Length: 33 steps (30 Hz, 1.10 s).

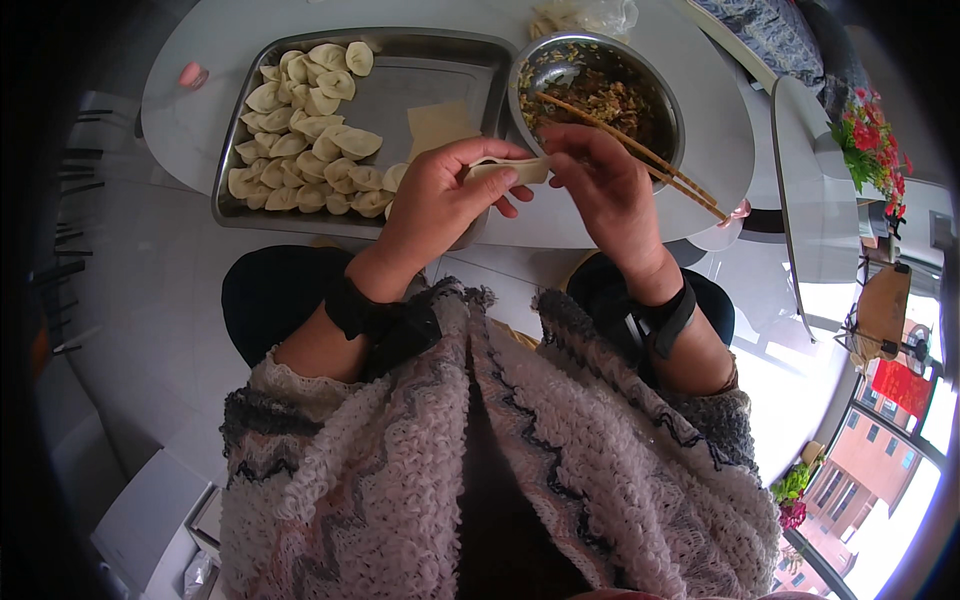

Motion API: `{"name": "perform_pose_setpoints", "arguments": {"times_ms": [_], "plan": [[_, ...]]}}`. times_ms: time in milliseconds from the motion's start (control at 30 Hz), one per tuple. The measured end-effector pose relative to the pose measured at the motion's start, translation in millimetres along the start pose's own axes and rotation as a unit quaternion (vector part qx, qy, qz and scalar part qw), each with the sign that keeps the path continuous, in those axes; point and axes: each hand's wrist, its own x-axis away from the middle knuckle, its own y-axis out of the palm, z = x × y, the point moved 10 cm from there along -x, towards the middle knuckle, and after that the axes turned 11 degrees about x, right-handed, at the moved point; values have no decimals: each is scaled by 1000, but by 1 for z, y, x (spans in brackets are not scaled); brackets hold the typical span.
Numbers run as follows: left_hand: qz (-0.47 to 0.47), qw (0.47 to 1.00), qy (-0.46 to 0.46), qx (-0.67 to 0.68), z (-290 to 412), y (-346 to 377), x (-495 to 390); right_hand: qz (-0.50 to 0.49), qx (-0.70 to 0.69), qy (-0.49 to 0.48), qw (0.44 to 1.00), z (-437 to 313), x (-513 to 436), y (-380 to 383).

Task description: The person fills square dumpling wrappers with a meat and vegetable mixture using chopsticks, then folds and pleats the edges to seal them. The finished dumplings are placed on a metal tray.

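A partly folded dumpling wrapper [529, 171] is pinched between the thumb and fingers of my left hand [450, 180], above the right edge of a metal tray [442, 67]. My right hand [611, 187] is at the wrapper's right end, its fingers curled beside it; whether they grip it is unclear. Rows of folded dumplings [300, 169] fill the tray's left and lower parts. A flat square wrapper [439, 126] lies in the tray behind my left hand. Right of the tray, a steel bowl [671, 112] holds minced filling [611, 97], with wooden chopsticks [637, 146] resting across it.
The tray and bowl stand on a pale table [712, 120]. A clear plastic bag [600, 16] lies behind the bowl, and a small pink object [193, 75] is at the far left. Red flowers [866, 139] stand at the right, beyond a white panel.
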Motion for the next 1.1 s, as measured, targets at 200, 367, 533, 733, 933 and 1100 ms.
{"name": "perform_pose_setpoints", "arguments": {"times_ms": [200,367,533,733,933,1100], "plan": [[-11,1000,-6,-3,-2,3,0,-16,67,-62,996,-11,-2,2],[-10,1000,-16,-14,-4,4,0,-21,78,-74,994,-12,-1,2],[-1,1000,-19,-4,-6,3,0,-35,131,-86,987,-18,0,6],[-12,999,-33,-33,-7,5,0,-26,164,-92,982,-17,2,6],[-5,1000,-16,9,-2,6,-1,6,141,-129,982,-24,0,-1],[-14,1000,-14,-10,-3,8,0,-25,151,-146,977,-28,1,5]]}}
